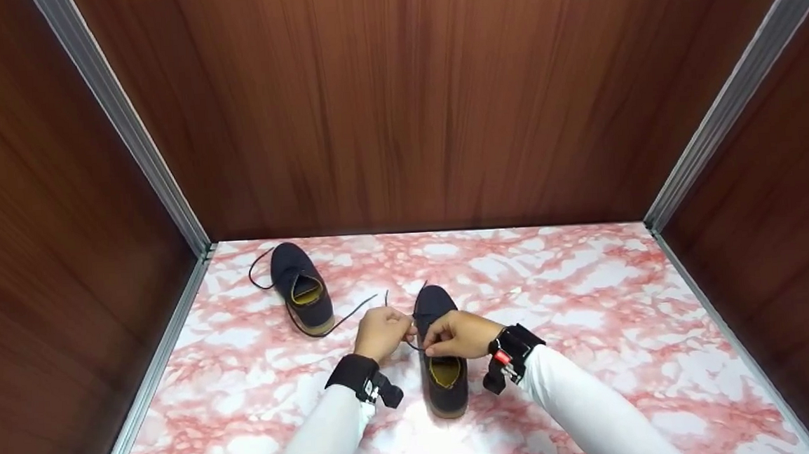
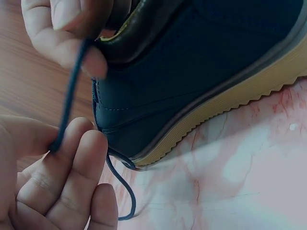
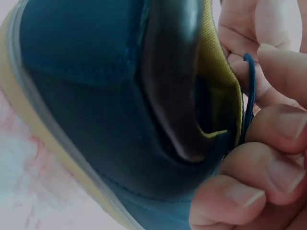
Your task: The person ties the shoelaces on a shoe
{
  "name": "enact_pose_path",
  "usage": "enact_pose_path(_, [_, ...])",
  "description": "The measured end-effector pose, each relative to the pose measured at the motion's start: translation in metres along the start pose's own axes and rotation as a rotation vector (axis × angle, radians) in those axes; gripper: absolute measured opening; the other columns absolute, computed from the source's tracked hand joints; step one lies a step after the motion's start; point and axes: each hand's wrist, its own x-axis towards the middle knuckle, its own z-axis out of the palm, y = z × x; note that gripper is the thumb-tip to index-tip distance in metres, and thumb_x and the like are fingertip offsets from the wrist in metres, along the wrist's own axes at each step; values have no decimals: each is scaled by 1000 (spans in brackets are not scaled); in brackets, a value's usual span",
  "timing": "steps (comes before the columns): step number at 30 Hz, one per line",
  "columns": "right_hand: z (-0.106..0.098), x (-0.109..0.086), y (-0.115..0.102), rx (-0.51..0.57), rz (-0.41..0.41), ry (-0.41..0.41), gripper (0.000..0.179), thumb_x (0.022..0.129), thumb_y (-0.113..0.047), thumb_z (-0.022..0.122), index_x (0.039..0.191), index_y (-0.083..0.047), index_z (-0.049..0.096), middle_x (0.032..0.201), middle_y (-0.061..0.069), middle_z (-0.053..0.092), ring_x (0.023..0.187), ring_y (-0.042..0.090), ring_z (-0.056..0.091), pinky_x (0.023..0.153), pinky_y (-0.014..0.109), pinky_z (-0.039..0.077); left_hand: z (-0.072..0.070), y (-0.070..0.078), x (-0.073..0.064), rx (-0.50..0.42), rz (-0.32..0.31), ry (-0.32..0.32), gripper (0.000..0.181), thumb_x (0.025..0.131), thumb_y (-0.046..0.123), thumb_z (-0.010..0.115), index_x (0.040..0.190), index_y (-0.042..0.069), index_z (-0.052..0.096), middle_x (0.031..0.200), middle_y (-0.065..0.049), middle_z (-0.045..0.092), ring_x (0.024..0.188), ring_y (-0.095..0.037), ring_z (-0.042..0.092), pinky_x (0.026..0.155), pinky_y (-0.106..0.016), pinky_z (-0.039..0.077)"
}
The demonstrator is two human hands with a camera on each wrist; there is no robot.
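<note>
A dark navy shoe [image 1: 434,299] with a yellow lining stands on the tabletop, toe pointing away from the person. Over its left side, the left hand [image 1: 381,332] pinches a dark shoelace [image 2: 69,103] between thumb and forefinger. From there the lace runs to the right hand [image 1: 461,333], whose fingertips grip it above the shoe's opening. In the left wrist view the shoe's tan, ridged sole [image 2: 220,103] shows, and a loose lace end [image 2: 127,189] trails beside the toe. The right wrist view shows the shoe's dark collar [image 3: 168,86] close beside the right fingers.
A matching shoe [image 1: 290,261] stands farther back on the left, its long laces [image 1: 353,311] spread on the red-and-white marbled tabletop [image 1: 562,280]. Brown wood-grain panels [image 1: 397,101] with metal corner rails [image 1: 726,88] close in the back and both sides.
</note>
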Motion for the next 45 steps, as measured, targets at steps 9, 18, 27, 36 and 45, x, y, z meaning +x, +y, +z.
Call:
enact_pose_path(9, [4,0,8,166,63,113,22,90,-22,82,85,-4,70,63,-12,52,55,-3,44,53,15,36,5,-2,-1,-108,-54,-51,21,97,19,67,92,2,77,82,-5,81,70,-14,77,71,-23,58])
enact_pose_path(18, [-1,-6,13,229,103,250,20,97,-23,74,87,-5,71,67,-11,55,61,-1,48,59,17,40,-2,-9,3,-180,-80,-19,30,100,22,62,94,-5,76,79,-10,80,64,-13,75,66,-23,59])
enact_pose_path(27, [-5,-11,19,304,160,263,25,100,-23,69,88,-2,67,60,-14,48,51,0,41,50,17,34,-8,-23,9,-32,-63,106,17,94,19,64,86,8,73,71,2,75,61,-7,68,60,-22,50])
enact_pose_path(36, [-5,-13,22,367,189,260,27,100,-23,68,88,1,65,59,-15,49,49,0,40,48,17,35,5,-33,9,99,99,144,16,88,10,66,102,7,72,100,-11,77,95,-28,73,90,-43,57])
enact_pose_path(45, [-4,-15,22,422,206,249,26,99,-20,68,90,4,65,58,-15,49,50,2,41,48,18,35,17,-46,11,69,150,20,50,90,-1,61,140,5,58,126,-17,73,94,-26,66,102,-48,52])
